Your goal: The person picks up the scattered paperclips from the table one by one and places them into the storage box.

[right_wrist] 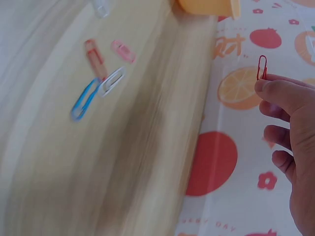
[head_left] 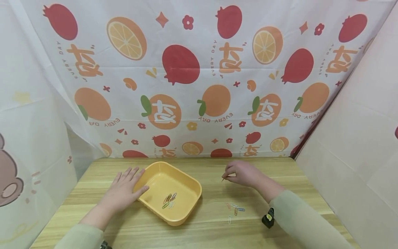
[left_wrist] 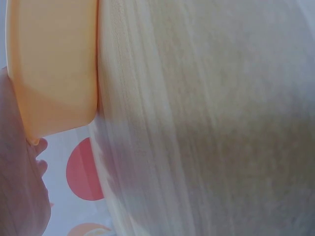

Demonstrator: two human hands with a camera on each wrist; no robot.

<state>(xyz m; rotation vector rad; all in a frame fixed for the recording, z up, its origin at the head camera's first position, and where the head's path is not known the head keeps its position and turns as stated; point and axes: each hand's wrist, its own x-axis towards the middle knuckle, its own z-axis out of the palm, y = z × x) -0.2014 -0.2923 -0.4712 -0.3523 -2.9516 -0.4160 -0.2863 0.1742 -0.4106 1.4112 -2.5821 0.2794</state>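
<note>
Between thumb and forefinger, my right hand pinches a red paper clip above the table, to the right of the yellow basin. My left hand rests on the basin's left rim, its fingers spread and fairly straight. Inside the basin lies a small pile of coloured paper clips. On the table below my right hand are several loose clips, among them a blue paper clip, a pink paper clip and an orange-red paper clip.
The wooden table bears the basin and the loose clips. A fruit-printed curtain hangs along the table's back edge. Pale cloth walls stand at the left and right.
</note>
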